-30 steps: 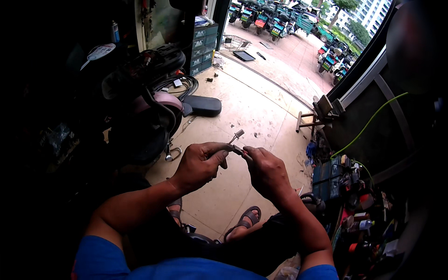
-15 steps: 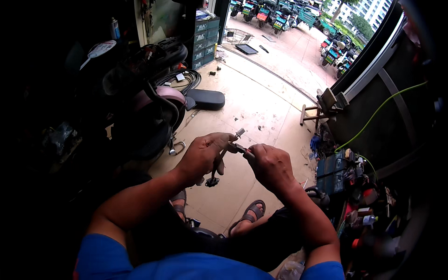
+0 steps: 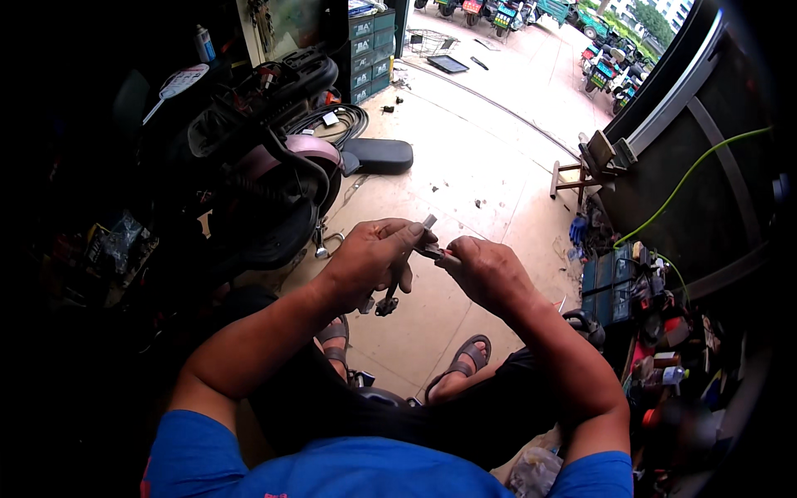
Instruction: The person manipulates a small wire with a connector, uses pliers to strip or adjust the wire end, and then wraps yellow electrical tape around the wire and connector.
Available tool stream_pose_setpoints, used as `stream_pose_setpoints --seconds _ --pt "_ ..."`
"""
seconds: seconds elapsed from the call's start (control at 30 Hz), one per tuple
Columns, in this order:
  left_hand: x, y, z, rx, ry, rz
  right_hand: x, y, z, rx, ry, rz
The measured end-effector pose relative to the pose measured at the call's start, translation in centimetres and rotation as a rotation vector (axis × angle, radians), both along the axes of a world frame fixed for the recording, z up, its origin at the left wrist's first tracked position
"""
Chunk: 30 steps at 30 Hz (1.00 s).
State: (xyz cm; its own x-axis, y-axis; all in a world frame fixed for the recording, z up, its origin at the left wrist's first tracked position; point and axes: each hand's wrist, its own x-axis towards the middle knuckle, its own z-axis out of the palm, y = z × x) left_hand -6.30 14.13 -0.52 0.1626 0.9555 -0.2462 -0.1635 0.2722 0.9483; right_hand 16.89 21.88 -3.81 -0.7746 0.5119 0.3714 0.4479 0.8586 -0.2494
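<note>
My left hand (image 3: 365, 259) is closed around a small part with a silvery cylinder (image 3: 429, 222) sticking up past the fingertips. From the same grip a dark stem or cable hangs down, with a black, lobed end piece (image 3: 386, 307) below the palm. Facing it, my right hand (image 3: 490, 267) pinches a slim greyish piece (image 3: 448, 261) with a trace of red beside it. A dark metal bit (image 3: 429, 251) bridges the gap between both sets of fingertips. My fingers hide its exact kind and how the pieces join.
At left stands a partly stripped scooter (image 3: 299, 158), with a black seat pad (image 3: 378, 156) and coiled cable (image 3: 353, 120) beside it. Stacked green boxes (image 3: 371, 54) flank the doorway. A small wooden stool (image 3: 594, 162) and a cluttered toolbox (image 3: 606, 286) are at right. Scooters are parked outside.
The view has shifted slightly, moving the surroundings right and down. Both hands have come up a little with the held pieces, still meeting at the fingertips. The grips look much the same.
</note>
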Motion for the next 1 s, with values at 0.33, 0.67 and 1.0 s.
stream_pose_setpoints --seconds 0.33,0.67,1.0 --pt "0.7 0.3 -1.2 -0.015 -0.027 0.031 0.3 0.2 -0.9 -0.095 0.032 -0.009" --pt "1.0 0.2 -1.5 0.03 -0.08 0.167 -0.6 -0.2 -0.5 -0.204 0.097 0.083" --pt "0.7 0.2 -1.3 0.013 -0.077 0.152 -0.6 -0.2 -0.8 -0.18 0.103 0.077"
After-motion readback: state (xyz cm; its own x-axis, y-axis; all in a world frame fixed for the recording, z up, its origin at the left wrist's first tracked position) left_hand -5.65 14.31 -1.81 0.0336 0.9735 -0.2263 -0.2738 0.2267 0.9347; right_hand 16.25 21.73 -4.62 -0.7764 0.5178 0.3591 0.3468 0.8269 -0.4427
